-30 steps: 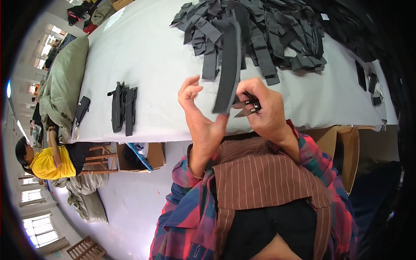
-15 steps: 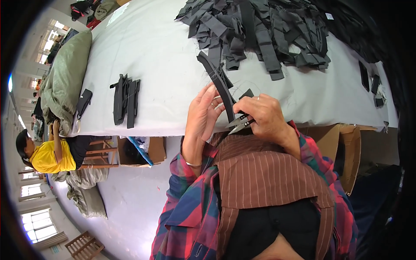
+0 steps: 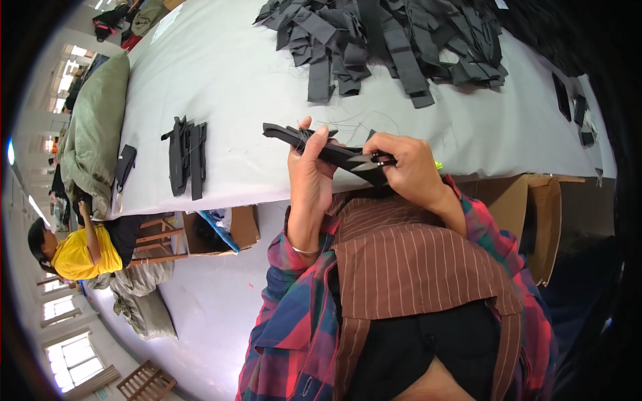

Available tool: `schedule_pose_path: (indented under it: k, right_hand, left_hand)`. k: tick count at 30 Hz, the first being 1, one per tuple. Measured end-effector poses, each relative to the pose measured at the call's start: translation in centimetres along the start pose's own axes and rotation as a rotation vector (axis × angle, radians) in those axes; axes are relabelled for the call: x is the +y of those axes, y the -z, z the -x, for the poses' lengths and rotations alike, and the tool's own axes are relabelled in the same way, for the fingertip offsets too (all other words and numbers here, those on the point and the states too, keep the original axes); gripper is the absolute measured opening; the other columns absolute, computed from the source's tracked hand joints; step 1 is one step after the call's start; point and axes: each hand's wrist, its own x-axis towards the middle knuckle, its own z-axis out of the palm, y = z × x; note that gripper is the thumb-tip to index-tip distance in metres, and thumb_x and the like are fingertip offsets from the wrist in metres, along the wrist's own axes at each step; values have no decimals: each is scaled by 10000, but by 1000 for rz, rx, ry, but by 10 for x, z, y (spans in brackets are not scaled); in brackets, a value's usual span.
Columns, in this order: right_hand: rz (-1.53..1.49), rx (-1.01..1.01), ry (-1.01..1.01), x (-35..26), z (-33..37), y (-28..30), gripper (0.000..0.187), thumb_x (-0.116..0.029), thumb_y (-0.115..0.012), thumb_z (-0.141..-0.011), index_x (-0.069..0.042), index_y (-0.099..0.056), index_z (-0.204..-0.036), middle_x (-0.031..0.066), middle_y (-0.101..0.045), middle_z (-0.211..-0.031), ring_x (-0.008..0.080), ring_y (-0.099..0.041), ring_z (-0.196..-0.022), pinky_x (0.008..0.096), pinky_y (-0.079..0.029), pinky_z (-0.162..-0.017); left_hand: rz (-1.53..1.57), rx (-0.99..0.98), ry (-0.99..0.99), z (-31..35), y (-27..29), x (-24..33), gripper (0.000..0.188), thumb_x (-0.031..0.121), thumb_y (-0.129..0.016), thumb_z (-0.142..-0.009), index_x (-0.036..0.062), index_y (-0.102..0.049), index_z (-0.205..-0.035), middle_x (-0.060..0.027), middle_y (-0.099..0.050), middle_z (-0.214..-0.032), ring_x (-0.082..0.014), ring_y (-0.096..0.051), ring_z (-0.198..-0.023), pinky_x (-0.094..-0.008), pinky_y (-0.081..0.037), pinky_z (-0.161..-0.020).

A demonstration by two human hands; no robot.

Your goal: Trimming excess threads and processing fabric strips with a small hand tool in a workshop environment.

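Note:
Pinched in my left hand (image 3: 309,174) are dark grey fabric strips (image 3: 283,133), tilted from upper left to lower right, with loose threads tangled round them. My right hand (image 3: 411,170) is closed round a pair of thread snips (image 3: 366,162), whose pale blades point left and lie against the strips' lower end. Whether the right fingers also grip the cloth is hidden. Beyond both hands, a large heap of similar grey strips (image 3: 401,57) spreads over the light table (image 3: 227,87). A small stack of strips (image 3: 186,157) lies to the left.
A stuffed greenish sack (image 3: 100,113) and a dark pouch (image 3: 125,167) rest at the table's left. Someone in a yellow shirt (image 3: 80,255) is near that end. Cardboard boxes (image 3: 244,230) stand under the table's edge. Black fabric (image 3: 545,43) covers the far right.
The strips have swung from steep to flatter, their upper end moving left and down. My right hand has brought the snips' blades up and turned them left against the cloth.

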Motion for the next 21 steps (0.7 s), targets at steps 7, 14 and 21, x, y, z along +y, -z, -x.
schedule_pose_path:
  k: [7, 14, 21]
  right_hand:
    - [-47, 53, -104, 14, 1, -3, 276, 89, -561, -627, -66, -614, -850, 78, -604, -719, 263, -573, -604, 340, -425, -567]
    - [100, 89, -20, 19, -3, -8, 284, 87, -596, -605, -111, -622, -807, -8, -626, -707, 156, -584, -574, 295, -372, -579]
    - [35, 140, -78, 25, -4, -8, 293, 85, -604, -594, -111, -621, -812, -20, -627, -711, 152, -587, -570, 294, -377, -584]
  left_hand:
    - [-201, 2, 79, -13, 15, -12, 452, 254, -700, -843, 79, -440, -1169, -42, -561, -917, -148, -558, -793, -315, -464, -701]
    - [54, 88, 161, -17, 17, -26, 412, 251, -713, -833, 43, -454, -1077, -48, -555, -884, -159, -538, -791, -323, -453, -718]
    - [-10, 154, 80, -21, 8, -33, 357, 241, -704, -836, 41, -483, -1032, -48, -559, -911, -154, -521, -873, -326, -431, -793]
